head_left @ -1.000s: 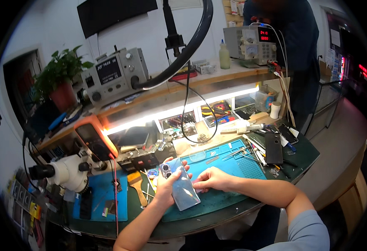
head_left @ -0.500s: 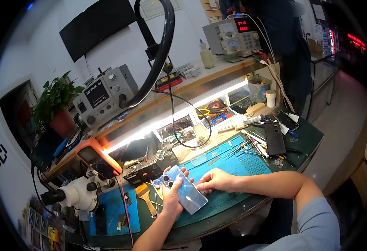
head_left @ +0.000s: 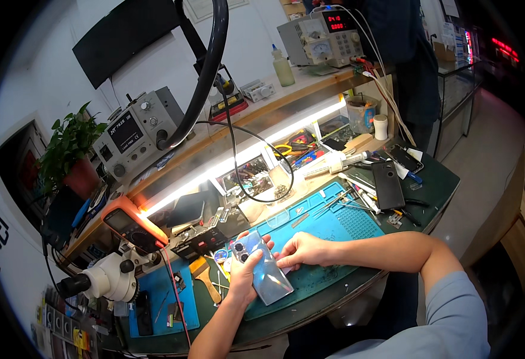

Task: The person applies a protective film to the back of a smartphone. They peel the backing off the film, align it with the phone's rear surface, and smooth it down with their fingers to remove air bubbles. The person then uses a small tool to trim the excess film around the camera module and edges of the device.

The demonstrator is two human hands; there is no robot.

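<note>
above the blue mat (head_left: 316, 222), our left hand (head_left: 246, 274) clasps the phone (head_left: 269, 280); our right hand (head_left: 301, 250), fingertips pressed together, works at its right edge, pinching we cannot tell what. the next move likely calls for a steady phone.

Phone (head_left: 269, 280): slim slab, silvery blue, glossy, streaked with pale reflections. Back faced up; two large, dark, round lenses sat one above the other near the upper left corner. Held aloft in the left hand (head_left: 244, 276), thumb across the back, long axis slanting from upper left to lower right, over the blue mat (head_left: 328, 272). Right hand's (head_left: 302, 250) fingertips were at its right long edge; exact contact unclear.
</note>
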